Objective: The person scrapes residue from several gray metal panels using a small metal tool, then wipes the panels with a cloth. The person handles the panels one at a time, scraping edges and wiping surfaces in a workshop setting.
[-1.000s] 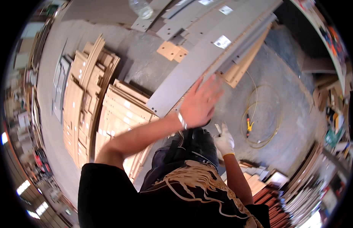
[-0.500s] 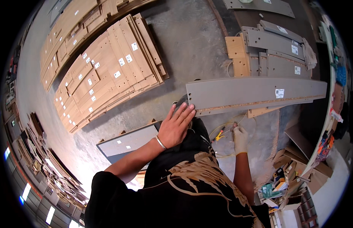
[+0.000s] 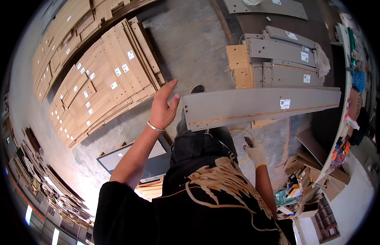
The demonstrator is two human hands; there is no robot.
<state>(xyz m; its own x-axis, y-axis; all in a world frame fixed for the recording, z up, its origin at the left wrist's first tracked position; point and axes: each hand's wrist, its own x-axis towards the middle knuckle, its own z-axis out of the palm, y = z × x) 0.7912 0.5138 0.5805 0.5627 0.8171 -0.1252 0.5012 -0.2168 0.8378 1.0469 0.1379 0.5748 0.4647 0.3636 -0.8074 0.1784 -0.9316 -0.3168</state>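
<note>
A long grey panel (image 3: 235, 105) with a white label, holes near its left end and a rough brown groove lies in front of me. My left hand (image 3: 163, 108), bare with a silver bangle at the wrist, is raised just off the panel's left end. Its fingers are stretched out, thumb apart, holding nothing. My right hand (image 3: 255, 153) wears a pale glove and hangs below the panel's near edge. Its fingers are curled around something small and dark that I cannot make out.
Stacks of wood-coloured panels (image 3: 104, 77) fill the left. More grey panels (image 3: 288, 55) and a light wood board (image 3: 239, 61) lie beyond the long panel. Cardboard boxes (image 3: 335, 183) and clutter stand at right. A yellow hose (image 3: 243, 132) runs on the floor.
My left hand has left the panel's end and moved up and left, with its fingers spreading. My right hand has dropped slightly. The view has shifted, and the yellow air gun is now out of sight.
</note>
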